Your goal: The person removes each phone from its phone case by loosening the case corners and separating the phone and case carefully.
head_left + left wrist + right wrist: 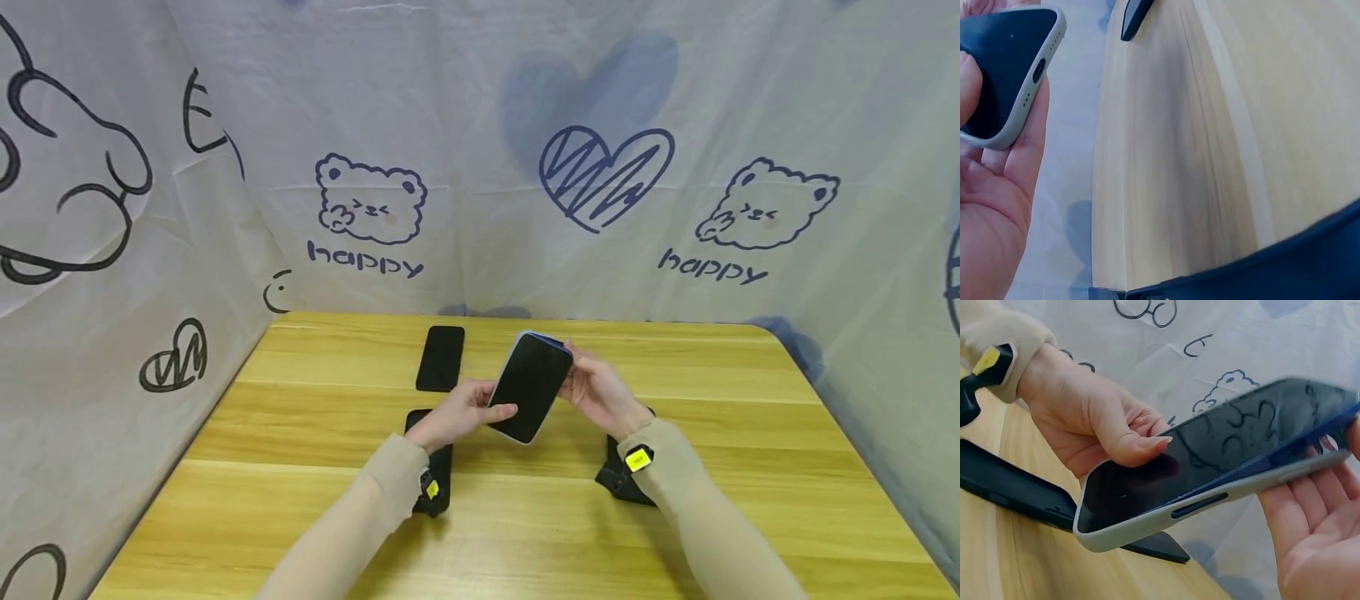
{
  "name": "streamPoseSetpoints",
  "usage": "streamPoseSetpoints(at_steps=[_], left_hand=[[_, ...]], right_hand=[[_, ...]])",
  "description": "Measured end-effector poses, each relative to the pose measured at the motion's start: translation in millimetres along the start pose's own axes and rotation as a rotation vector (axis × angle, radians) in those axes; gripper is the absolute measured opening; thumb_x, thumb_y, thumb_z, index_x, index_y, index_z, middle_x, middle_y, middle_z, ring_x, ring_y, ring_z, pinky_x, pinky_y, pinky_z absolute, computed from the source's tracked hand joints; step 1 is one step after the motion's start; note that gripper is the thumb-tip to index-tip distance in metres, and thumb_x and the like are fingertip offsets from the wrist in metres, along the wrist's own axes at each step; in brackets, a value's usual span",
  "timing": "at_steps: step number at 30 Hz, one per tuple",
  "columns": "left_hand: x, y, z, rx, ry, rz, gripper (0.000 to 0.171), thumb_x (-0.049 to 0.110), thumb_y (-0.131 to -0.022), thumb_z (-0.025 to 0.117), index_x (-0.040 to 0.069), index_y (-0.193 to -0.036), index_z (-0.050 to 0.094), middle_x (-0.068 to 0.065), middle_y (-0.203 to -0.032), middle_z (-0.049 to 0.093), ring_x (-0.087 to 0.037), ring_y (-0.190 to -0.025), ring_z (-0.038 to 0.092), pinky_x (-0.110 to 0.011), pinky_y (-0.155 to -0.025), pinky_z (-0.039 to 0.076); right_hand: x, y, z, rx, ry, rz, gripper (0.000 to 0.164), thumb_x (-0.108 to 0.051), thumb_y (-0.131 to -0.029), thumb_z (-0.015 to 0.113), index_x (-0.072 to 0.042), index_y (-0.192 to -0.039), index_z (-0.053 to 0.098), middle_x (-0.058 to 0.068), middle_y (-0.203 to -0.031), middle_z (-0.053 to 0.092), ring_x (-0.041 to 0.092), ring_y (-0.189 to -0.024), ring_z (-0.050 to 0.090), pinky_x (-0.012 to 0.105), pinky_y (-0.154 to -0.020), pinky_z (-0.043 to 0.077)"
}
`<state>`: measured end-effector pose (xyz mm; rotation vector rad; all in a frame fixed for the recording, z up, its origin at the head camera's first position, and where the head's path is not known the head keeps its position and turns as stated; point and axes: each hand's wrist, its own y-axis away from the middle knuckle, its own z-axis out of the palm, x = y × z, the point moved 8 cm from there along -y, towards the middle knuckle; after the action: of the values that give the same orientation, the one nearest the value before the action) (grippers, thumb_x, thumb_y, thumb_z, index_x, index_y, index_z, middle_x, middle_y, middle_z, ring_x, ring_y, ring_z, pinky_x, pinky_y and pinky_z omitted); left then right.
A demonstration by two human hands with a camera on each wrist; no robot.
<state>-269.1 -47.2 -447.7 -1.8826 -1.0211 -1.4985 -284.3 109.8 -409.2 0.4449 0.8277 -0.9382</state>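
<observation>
A phone [531,379] with a black screen is held up over the table, tilted, partly seated in a pale grey case [1129,537]. Its lower end sits within the case rim, while the blue-edged upper end stands out of the case, leaving a wedge-shaped gap. My left hand [463,412] grips the lower end, thumb pressed on the screen and fingers beneath. At the upper corner my right hand [600,396] holds the raised end of the phone, its fingers [1316,500] beside the underside of the case. The right thumb is mostly cut off in the right wrist view.
Another black phone [440,358] lies flat at the table's back. A black case [441,483] lies partly hidden under the left wrist, and a further black object [618,479] under the right wrist. Printed cloth [480,208] hangs behind the wooden table [525,533].
</observation>
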Motion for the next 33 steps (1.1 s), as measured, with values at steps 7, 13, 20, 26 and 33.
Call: streamPoseSetpoints(at_steps=[7,13,20,26,33], left_hand=[[1.3,2.8,-1.3,0.013,-0.015,0.004,0.025,0.027,-0.102,0.061,0.011,-0.120,0.070,-0.002,-0.100,0.073,-0.007,-0.101,0.062,-0.031,-0.096,0.046],[1.3,3.9,0.9,-0.030,-0.044,-0.023,0.031,0.026,-0.103,0.060,0.011,-0.129,0.066,-0.008,-0.110,0.077,-0.013,-0.104,0.070,-0.035,-0.100,0.051],[5.2,5.5,-1.4,0.025,-0.131,-0.038,0.028,0.025,-0.101,0.063,0.009,-0.123,0.069,-0.010,-0.113,0.076,-0.014,-0.097,0.073,-0.031,-0.091,0.053],[8.5,6.4,-7.3,0.143,-0.191,-0.017,0.025,0.020,-0.093,0.074,0.009,-0.115,0.073,-0.011,-0.109,0.077,-0.017,-0.093,0.075,-0.030,-0.082,0.058],[8.9,6.3,-3.6,0.133,-0.158,-0.007,0.027,0.016,-0.091,0.076,0.008,-0.117,0.073,-0.011,-0.111,0.077,-0.018,-0.095,0.075,-0.031,-0.084,0.059]], right_hand=[[-10.1,0.1,-11.7,0.155,0.149,-0.042,0.032,-0.023,-0.108,0.046,-0.017,-0.094,0.074,-0.004,-0.086,0.077,0.009,-0.079,0.073,0.026,-0.077,0.058],[-14.6,6.4,-18.6,0.161,0.316,-0.026,0.031,-0.018,-0.109,0.044,-0.019,-0.102,0.075,-0.004,-0.090,0.077,0.009,-0.082,0.075,0.027,-0.080,0.061],[-15.3,8.6,-14.1,0.137,0.438,-0.065,0.030,-0.018,-0.108,0.048,-0.021,-0.099,0.076,-0.006,-0.094,0.076,0.007,-0.086,0.074,0.027,-0.081,0.061],[-18.0,8.8,-7.4,0.164,0.548,-0.118,0.028,-0.011,-0.107,0.047,-0.019,-0.102,0.073,-0.008,-0.094,0.076,0.007,-0.087,0.074,0.030,-0.082,0.062],[-18.5,8.1,-4.2,0.161,0.538,-0.111,0.022,-0.014,-0.106,0.051,-0.015,-0.111,0.073,-0.008,-0.097,0.077,0.008,-0.085,0.075,0.031,-0.080,0.062]])
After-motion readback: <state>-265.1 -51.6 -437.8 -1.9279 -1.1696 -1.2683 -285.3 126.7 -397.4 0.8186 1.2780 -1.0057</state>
